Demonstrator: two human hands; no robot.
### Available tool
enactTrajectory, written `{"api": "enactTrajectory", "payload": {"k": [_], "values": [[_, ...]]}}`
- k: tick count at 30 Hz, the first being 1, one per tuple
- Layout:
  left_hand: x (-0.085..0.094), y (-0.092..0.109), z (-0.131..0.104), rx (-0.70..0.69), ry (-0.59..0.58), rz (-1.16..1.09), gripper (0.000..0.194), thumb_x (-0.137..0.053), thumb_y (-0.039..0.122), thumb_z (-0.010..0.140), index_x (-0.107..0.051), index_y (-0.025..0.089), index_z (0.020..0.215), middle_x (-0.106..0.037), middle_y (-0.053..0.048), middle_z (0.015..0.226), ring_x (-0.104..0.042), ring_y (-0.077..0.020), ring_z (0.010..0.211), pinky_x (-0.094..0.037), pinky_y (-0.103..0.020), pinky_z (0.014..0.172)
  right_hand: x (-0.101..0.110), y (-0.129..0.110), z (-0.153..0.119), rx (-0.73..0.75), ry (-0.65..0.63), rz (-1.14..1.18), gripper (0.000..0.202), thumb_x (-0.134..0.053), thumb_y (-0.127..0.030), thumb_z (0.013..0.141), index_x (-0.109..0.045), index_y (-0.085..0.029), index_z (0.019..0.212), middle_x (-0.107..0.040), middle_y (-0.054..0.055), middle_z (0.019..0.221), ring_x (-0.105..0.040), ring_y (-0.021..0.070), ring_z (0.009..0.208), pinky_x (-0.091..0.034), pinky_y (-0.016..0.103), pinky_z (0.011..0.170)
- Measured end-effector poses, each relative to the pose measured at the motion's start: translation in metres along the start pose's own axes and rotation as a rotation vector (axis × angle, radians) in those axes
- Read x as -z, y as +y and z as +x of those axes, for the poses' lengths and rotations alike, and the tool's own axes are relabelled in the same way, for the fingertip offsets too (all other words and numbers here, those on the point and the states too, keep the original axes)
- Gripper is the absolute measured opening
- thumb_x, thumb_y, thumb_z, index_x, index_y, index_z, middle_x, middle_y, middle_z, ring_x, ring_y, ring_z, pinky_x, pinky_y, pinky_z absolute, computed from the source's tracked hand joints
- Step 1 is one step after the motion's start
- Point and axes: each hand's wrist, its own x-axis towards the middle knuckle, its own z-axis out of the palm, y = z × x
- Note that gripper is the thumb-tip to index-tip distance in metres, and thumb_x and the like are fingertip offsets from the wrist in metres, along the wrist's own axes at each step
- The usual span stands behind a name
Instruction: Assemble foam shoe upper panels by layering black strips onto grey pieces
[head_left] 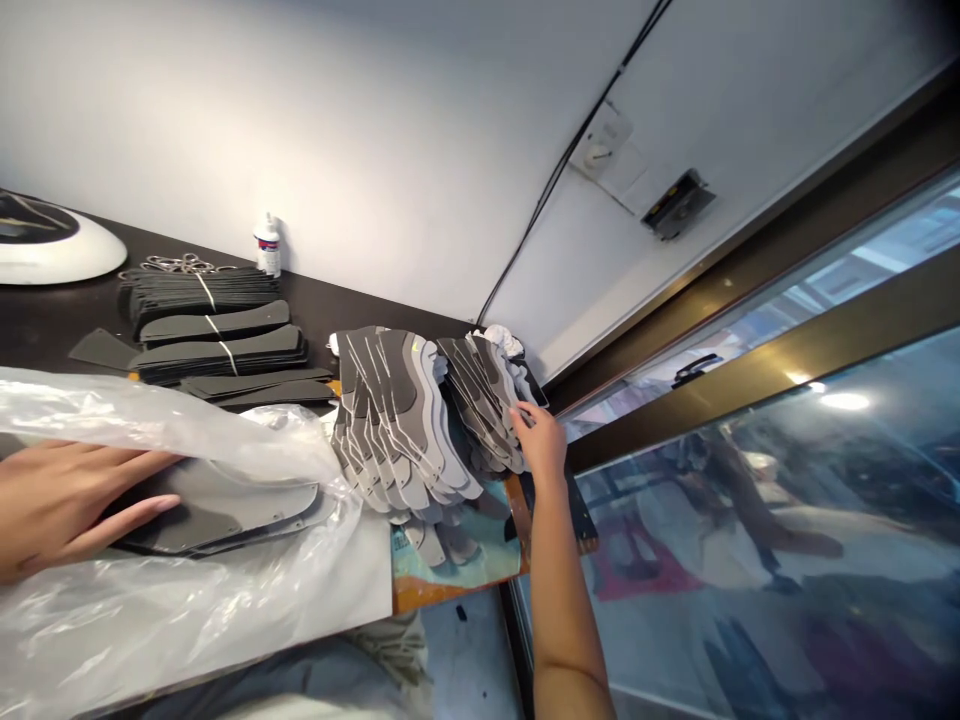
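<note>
My left hand lies with its fingers spread on a small stack of grey cut pieces, inside or under a clear plastic bag. At the right, my right hand touches the edge of the farther pile of grey pieces. Its thumb and a finger are close together; whether a piece is between them is too small to tell. Between my hands a larger fanned pile of grey pieces with light edges rests near the table's corner.
Tied bundles of dark strips lie at the back left, by a white bottle and a white rounded object. A wall rises behind the table. A framed window stands close at the right.
</note>
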Motion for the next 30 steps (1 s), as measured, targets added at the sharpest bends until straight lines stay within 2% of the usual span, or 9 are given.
{"api": "enactTrajectory", "payload": {"k": [8, 12, 15, 17, 19, 23, 25, 27, 30], "values": [[0.022, 0.018, 0.016, -0.051, -0.018, 0.066, 0.082, -0.039, 0.089, 0.082, -0.078, 0.03, 0.123, -0.081, 0.002, 0.114, -0.074, -0.0408, 0.109, -0.061, -0.057, 0.088, 0.023, -0.011, 0.011, -0.073, 0.139, 0.141, 0.038, -0.048, -0.031, 0.101, -0.077, -0.011, 0.114, -0.081, 0.014, 0.088, -0.077, 0.0236, 0.079, -0.056, 0.03, 0.075], [0.046, 0.028, 0.014, -0.078, 0.088, -0.01, 0.069, -0.038, 0.079, 0.09, -0.075, 0.035, 0.127, -0.075, 0.008, 0.13, -0.073, -0.0365, 0.116, -0.058, -0.059, 0.1, 0.045, -0.023, 0.011, -0.096, 0.268, 0.29, 0.053, -0.034, -0.046, 0.105, -0.071, -0.01, 0.12, -0.079, 0.014, 0.088, -0.077, 0.0238, 0.068, -0.058, 0.029, 0.058], [0.07, 0.054, 0.016, 0.056, 0.133, -0.224, 0.062, -0.028, 0.065, 0.102, -0.073, 0.033, 0.129, -0.076, 0.011, 0.124, -0.074, -0.0293, 0.114, -0.059, -0.05, 0.099, 0.06, -0.041, -0.007, -0.021, 0.341, 0.394, 0.058, -0.034, -0.056, 0.106, -0.07, -0.014, 0.122, -0.079, 0.012, 0.081, -0.076, 0.0242, 0.064, -0.059, 0.031, 0.056], [0.088, 0.078, 0.022, 0.181, 0.054, -0.491, 0.075, -0.011, 0.066, 0.106, -0.066, 0.03, 0.14, -0.079, 0.006, 0.113, -0.078, -0.0255, 0.1, -0.064, -0.042, 0.089, 0.065, -0.062, -0.029, 0.177, 0.413, 0.413, 0.046, -0.049, -0.057, 0.104, -0.074, -0.02, 0.113, -0.078, 0.009, 0.072, -0.074, 0.0224, 0.056, -0.058, 0.03, 0.054], [0.107, 0.099, 0.029, 0.256, -0.1, -0.794, 0.1, 0.002, 0.084, 0.097, -0.048, 0.023, 0.158, -0.076, -0.006, 0.127, -0.077, -0.0314, 0.106, -0.067, -0.041, 0.087, 0.067, -0.088, -0.055, 0.574, 0.44, 0.329, 0.023, -0.06, -0.044, 0.104, -0.078, -0.029, 0.107, -0.081, 0.005, 0.077, -0.077, 0.0197, 0.063, -0.06, 0.027, 0.059], [0.133, 0.113, 0.024, 0.42, -0.152, -1.117, 0.119, 0.013, 0.091, 0.086, -0.025, 0.012, 0.167, -0.066, -0.022, 0.141, -0.07, -0.0401, 0.122, -0.066, -0.046, 0.09, 0.059, -0.148, -0.107, 1.368, 0.21, 0.216, 0.024, -0.06, -0.021, 0.104, -0.078, -0.028, 0.119, -0.083, -0.001, 0.116, -0.079, 0.0165, 0.098, -0.064, 0.027, 0.084], [0.137, 0.109, 0.008, 0.503, -0.131, -1.052, 0.108, 0.003, 0.089, 0.093, -0.023, 0.013, 0.166, -0.066, -0.022, 0.142, -0.07, -0.0379, 0.124, -0.066, -0.044, 0.09, 0.048, -0.17, -0.127, 1.513, 0.175, 0.213, 0.021, -0.061, -0.02, 0.103, -0.08, -0.022, 0.111, -0.082, 0.0, 0.117, -0.077, 0.0169, 0.098, -0.063, 0.027, 0.081], [0.135, 0.101, -0.007, 0.595, -0.071, -0.872, 0.097, -0.034, 0.087, 0.095, -0.029, 0.017, 0.162, -0.062, -0.02, 0.148, -0.068, -0.0348, 0.127, -0.066, -0.039, 0.091, 0.033, -0.183, -0.14, 1.552, 0.163, 0.248, 0.019, -0.062, -0.023, 0.104, -0.082, -0.022, 0.106, -0.083, -0.002, 0.114, -0.075, 0.0167, 0.094, -0.062, 0.027, 0.076], [0.129, 0.09, -0.016, 0.664, 0.023, -0.663, 0.092, -0.072, 0.08, 0.08, -0.053, 0.017, 0.144, -0.061, -0.017, 0.151, -0.064, -0.0344, 0.133, -0.062, -0.041, 0.1, 0.008, -0.19, -0.146, 1.516, 0.117, 0.263, 0.02, -0.061, -0.021, 0.105, -0.081, -0.023, 0.106, -0.082, -0.002, 0.114, -0.073, 0.017, 0.096, -0.06, 0.028, 0.08]]}}
